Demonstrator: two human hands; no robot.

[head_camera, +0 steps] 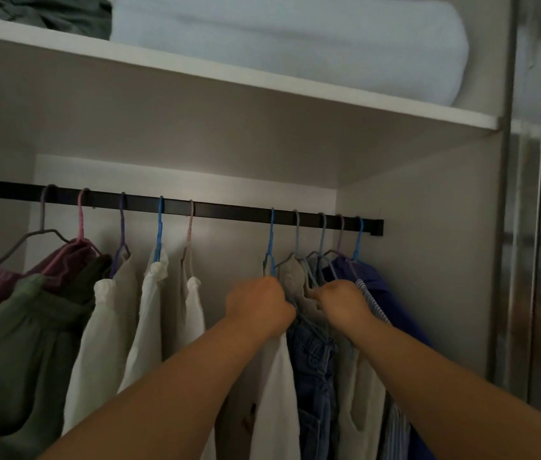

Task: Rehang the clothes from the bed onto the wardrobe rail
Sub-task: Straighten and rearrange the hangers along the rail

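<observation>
Clothes (312,343) at five o'clock on the rail (229,210) are gripped by the closed left hand (259,307) and right hand (342,303).

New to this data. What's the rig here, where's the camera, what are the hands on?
No machine: a person works bare-handed, and the single picture comes from a wide-angle camera on their head, looking into a wardrobe. A black rail carries ten coloured hangers with clothes. The left hand is closed in a grip on a white garment hanging from a blue hanger. The right hand is closed among the crowded hangers beside it; which one it holds is unclear. On the shelf above lies a rolled pale blue blanket.
</observation>
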